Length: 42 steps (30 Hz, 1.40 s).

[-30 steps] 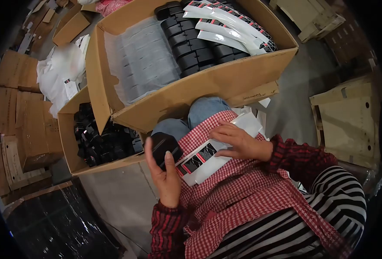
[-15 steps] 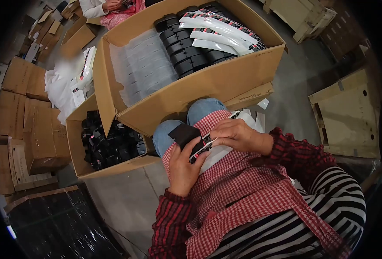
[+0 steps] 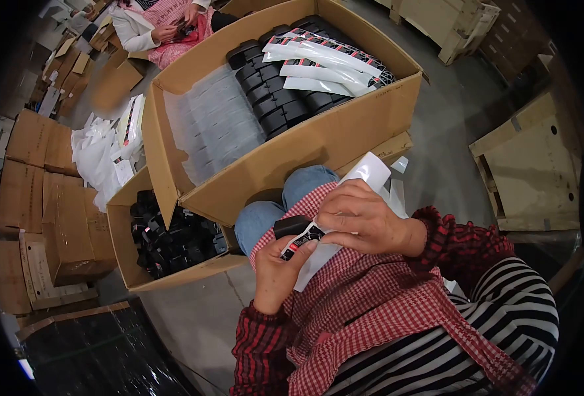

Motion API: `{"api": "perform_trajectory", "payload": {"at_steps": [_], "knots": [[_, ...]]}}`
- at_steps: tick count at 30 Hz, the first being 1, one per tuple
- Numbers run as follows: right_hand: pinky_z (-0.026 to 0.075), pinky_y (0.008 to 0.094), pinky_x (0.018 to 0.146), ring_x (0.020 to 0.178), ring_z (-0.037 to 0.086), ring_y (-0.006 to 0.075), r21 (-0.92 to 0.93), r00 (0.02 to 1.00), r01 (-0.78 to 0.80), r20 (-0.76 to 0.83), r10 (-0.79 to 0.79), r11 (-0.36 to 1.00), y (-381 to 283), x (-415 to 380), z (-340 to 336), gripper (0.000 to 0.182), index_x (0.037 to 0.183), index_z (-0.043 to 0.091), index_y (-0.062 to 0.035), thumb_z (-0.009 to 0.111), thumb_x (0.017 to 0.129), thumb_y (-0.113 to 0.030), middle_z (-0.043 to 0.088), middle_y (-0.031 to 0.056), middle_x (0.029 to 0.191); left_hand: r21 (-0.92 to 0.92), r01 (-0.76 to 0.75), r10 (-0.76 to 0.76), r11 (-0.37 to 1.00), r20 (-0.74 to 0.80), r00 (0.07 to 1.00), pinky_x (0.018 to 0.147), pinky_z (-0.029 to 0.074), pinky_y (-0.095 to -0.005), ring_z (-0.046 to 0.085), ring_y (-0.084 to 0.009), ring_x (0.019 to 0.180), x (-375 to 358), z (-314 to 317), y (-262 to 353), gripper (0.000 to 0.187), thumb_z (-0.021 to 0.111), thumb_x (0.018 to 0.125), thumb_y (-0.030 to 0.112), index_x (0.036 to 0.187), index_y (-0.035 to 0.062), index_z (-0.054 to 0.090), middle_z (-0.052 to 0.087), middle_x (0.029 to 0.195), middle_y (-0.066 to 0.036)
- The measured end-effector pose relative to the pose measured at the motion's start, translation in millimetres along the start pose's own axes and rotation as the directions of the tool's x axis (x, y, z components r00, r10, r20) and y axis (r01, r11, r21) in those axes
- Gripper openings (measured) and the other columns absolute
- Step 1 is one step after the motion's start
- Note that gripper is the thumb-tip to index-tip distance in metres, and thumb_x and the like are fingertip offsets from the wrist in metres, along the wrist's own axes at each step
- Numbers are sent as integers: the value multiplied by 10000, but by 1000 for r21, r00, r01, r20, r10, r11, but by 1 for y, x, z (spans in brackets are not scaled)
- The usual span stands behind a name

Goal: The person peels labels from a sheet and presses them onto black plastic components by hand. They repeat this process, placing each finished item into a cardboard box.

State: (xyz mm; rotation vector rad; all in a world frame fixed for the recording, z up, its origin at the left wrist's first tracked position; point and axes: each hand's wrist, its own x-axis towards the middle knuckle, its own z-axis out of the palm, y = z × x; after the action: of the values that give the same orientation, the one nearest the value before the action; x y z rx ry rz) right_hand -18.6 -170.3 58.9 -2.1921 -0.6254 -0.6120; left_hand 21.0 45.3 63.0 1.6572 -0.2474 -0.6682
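Above my lap, my left hand (image 3: 278,274) grips a small black piece (image 3: 290,226) from below, its thumb pressed on a black, red and white sticker (image 3: 303,242) at the front of the piece. My right hand (image 3: 364,219) is closed, thumb and fingertips pinching at the sticker's right end. A white glossy backing strip (image 3: 370,169) sticks up behind my right hand, and more white strip shows below the fingers. How far the sticker touches the black piece is partly hidden by my fingers.
A large carton (image 3: 344,142) before my knees holds rows of black parts (image 3: 272,89), cloudy plastic wrap (image 3: 216,125) and sticker strips (image 3: 331,63). Beside it, a lower carton (image 3: 179,274) contains loose black pieces (image 3: 170,234). Another person (image 3: 166,33) sits beyond. Wooden crates (image 3: 536,158) stand right.
My left thumb has moved onto the sticker, which now faces up against the black piece. My right hand has turned, and the white strip now rises behind it. The view has shifted slightly.
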Motion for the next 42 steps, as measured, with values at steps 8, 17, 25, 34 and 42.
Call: {"api": "perform_trajectory", "payload": {"at_steps": [8,17,25,34,42], "knots": [[499,348,761,859,639,280,345,966,-234,-22,257,909,-4,-7,8,357,1078,650,-23,774,753,-105,650,103,938,29,-44,45,999,-35,998,679,465,-204,563,-48,763,6,7,2,177,723,864,101,1006,-3,710,674,847,9],[518,307,748,853,671,235,381,922,-383,94,376,842,1,-13,5,271,1088,654,-14,720,829,-52,679,120,945,4,115,-115,993,18,993,639,447,-202,544,-35,737,4,1,1,229,651,936,215,986,-2,703,647,796,24],[531,345,809,950,659,290,310,964,-255,14,264,916,8,-13,11,257,1106,652,-50,653,856,-110,678,105,991,-74,148,-148,986,4,989,543,389,-218,505,-26,641,6,-12,-18,253,605,960,230,912,3,708,630,739,43],[508,356,754,891,642,249,124,989,125,-95,-113,984,8,-16,13,129,965,690,-22,652,841,-19,672,85,910,-164,209,-230,964,-123,965,564,395,-201,490,0,644,10,-33,-62,307,584,975,244,850,-9,704,621,727,47],[508,330,671,797,636,270,251,997,45,-76,-26,967,-2,-12,-9,146,979,672,-6,689,836,-27,643,108,921,690,-37,263,723,-225,938,656,480,-349,620,-351,761,-15,1,21,221,585,949,179,1002,-15,676,655,795,-211]]}}
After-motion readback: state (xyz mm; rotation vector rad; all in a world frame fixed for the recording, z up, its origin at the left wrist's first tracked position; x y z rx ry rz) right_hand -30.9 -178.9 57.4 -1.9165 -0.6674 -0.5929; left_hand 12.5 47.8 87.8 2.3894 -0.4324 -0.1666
